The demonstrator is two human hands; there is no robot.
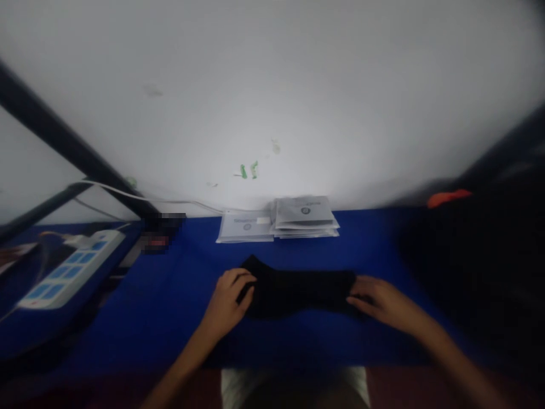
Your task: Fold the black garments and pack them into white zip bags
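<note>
A black sock [304, 289] lies stretched sideways across the blue tabletop [157, 318] in front of me. At its left, wider end, my left hand [232, 295] has its fingers curled over the dark cloth and the thumb close below them. My right hand [370, 295] pinches the straight right end between fingers and thumb. Dim light and blur hide the fabric's folds, so I cannot tell whether it is one sock or a pair laid together.
Behind the sock sits a stack of white printed packets [304, 216], with another flat packet [247, 226] beside it. A power strip [70, 270] lies at the left, near a dark frame bar. A white wall [340, 113] rises behind. An orange object [449, 197] shows far right beside a dark mass.
</note>
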